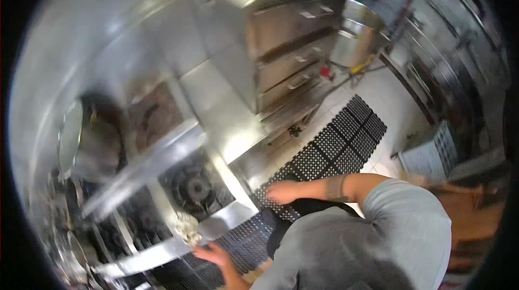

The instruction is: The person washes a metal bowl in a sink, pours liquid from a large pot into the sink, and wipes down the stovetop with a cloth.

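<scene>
My left hand is beside the front edge of a metal stove, with its fingers apart. Just beyond its fingertips, a crumpled whitish cloth rests on the stove's front edge; whether the fingertips touch it is hard to tell. My right hand hangs in front of my body, over the black floor mat. Blur hides how its fingers are set, and nothing shows in it. A round dark burner lies behind the cloth. Farther left on the stove stands a large metal pot.
A perforated black rubber mat runs along the floor. Beyond the stove is a metal drawer unit, with a tall steel pot by it. On the right stand a grey crate and metal shelving.
</scene>
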The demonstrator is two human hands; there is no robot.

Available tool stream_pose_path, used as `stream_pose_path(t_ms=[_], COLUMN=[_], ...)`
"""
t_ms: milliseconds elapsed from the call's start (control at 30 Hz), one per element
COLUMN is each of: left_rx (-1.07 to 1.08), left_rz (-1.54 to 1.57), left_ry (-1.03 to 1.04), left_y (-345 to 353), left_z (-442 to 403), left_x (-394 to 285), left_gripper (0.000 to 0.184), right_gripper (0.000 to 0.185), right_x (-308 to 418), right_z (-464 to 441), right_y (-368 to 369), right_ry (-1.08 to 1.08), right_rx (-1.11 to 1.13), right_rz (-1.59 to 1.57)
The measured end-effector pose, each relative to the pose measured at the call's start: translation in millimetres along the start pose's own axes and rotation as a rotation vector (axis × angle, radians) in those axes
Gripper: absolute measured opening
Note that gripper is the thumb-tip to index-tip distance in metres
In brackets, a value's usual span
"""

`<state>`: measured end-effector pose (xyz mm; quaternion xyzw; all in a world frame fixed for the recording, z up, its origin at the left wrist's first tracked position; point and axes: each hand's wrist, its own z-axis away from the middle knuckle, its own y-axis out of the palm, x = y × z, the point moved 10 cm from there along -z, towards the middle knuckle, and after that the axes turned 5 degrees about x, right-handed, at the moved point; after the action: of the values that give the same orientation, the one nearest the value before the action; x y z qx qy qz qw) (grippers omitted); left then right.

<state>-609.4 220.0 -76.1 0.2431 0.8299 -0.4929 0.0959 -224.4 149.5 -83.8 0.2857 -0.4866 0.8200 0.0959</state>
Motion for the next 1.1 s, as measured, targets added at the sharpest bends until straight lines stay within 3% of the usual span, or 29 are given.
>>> stream_pose_path(t_ms=[33, 67, 100, 133, 200, 233, 300, 333, 367, 433, 500, 533, 567, 600, 633, 700, 733, 767, 800, 867, 900, 933, 967, 1033, 1067, 1100], left_rx=[0.152, 0.393, 0.533, 0.662, 1.012, 1.017, 1.419, 1.549, 1.547, 1.483, 1.579, 1.606, 1.629, 1.624, 1.638, 1.566, 1.722, 1.815, 1.811, 1.744, 1.663, 1.717, 1.722, 1.690, 1.694, 1.710], left_rz=[0.287, 0.358, 0.489, 0.527, 0.685, 0.674, 0.443, 0.284, 0.272, 0.051, -0.256, -0.273, -0.279, -0.333, -0.352, -0.141, -0.137, -0.073, 0.009, 0.063, 0.056, -0.022, -0.004, 0.040, 0.071, 0.033], left_ry=[-0.128, -0.070, 0.043, 0.178, 0.286, 0.329, 0.502, 0.428, 0.453, 0.736, 0.657, 0.607, 0.555, 0.549, 1.027, 1.607, 1.260, 0.857, 0.492, 0.494, 0.783, 0.491, 0.473, 0.769, 0.492, 0.450], left_y=[18.3, 29.8, 54.2, 43.5, 93.6, 105.0, 145.8, 169.5, 198.3, 269.1, 292.4, 315.1, 337.9, 343.2, 374.8, 364.1, 387.3, 409.1, 427.3, 455.5, 439.3, 434.0, 459.6, 506.4, 494.9, 523.6], left_z=[19.4, 31.6, 59.1, 56.8, 98.9, 93.5, 122.8, 127.4, 128.1, 138.2, 134.8, 140.9, 150.8, 157.1, 192.9, 232.4, 237.2, 240.0, 242.2, 255.8, 251.5, 240.4, 244.8, 254.0, 227.9, 225.8], left_x=[-38.9, -101.5, -144.4, -228.3, -303.0, -330.5, -395.1, -406.5, -414.0, -420.9, -442.3, -443.8, -450.5, -472.5, -481.8, -541.4, -559.0, -573.4, -587.1, -630.9, -687.0, -716.6, -722.3, -752.9, -784.0, -790.4], left_gripper=[0.036, 0.021, 0.010, 0.008, 0.011, 0.011, 0.016, 0.024, 0.024, 0.033, 0.038, 0.039, 0.039, 0.037, 0.035, 0.032, 0.031, 0.030, 0.029, 0.030, 0.031, 0.030, 0.030, 0.029, 0.028, 0.030], right_gripper=[0.017, 0.019, 0.023, 0.024, 0.023, 0.023, 0.021, 0.019, 0.019, 0.016, 0.016, 0.017, 0.017, 0.018, 0.020, 0.025, 0.025, 0.025, 0.023, 0.020, 0.020, 0.019, 0.019, 0.018, 0.018, 0.018], right_x=[-58.1, -122.6, -145.7, -187.4, -224.8, -243.0, -267.5, -282.3, -296.4, -324.6, -350.2, -342.5, -347.0, -349.2, -352.8, -361.1, -371.4, -384.5, -402.9, -447.6, -482.2, -510.3, -536.6, -597.5, -618.2, -631.8], right_z=[46.9, 97.5, 164.1, 218.2, 327.0, 371.0, 440.8, 474.9, 499.8, 549.5, 585.1, 607.3, 623.2, 645.3, 663.2, 694.2, 709.6, 716.7, 725.0, 732.6, 733.0, 725.6, 727.6, 726.4, 727.3, 733.2], right_y=[21.2, 51.9, 35.6, 44.9, 32.4, 35.4, 48.6, 54.4, 67.5, 96.6, 143.6, 137.9, 149.3, 151.2, 146.3, 134.2, 125.4, 116.9, 107.4, 85.5, 81.9, 68.1, 51.3, 9.7, -18.1, -51.4], right_ry=[0.169, 0.296, 0.477, 0.645, 0.849, 0.940, 0.979, 1.006, 1.014, 1.013, 1.047, 0.996, 1.013, 1.015, 1.028, 1.067, 1.090, 0.979, 0.979, 0.976, 0.975, 0.846, 0.845, 0.889, 0.894, 0.916], right_rx=[0.057, 0.006, 0.014, -0.006, -0.288, -0.365, -0.478, -0.545, -0.567, -0.730, -0.621, -0.678, -0.569, -0.595, -0.588, -0.541, -0.526, -0.577, -0.518, -0.459, -0.457, -0.484, -0.464, -0.520, -0.499, -0.510], right_rz=[-0.007, -0.011, 0.012, -0.058, -0.156, -0.205, -0.215, -0.198, -0.209, -0.364, -0.519, -0.442, -0.495, -0.633, -0.664, -0.620, -0.573, -0.550, -0.520, -0.480, -0.468, -0.316, -0.304, -0.450, -0.432, -0.465])
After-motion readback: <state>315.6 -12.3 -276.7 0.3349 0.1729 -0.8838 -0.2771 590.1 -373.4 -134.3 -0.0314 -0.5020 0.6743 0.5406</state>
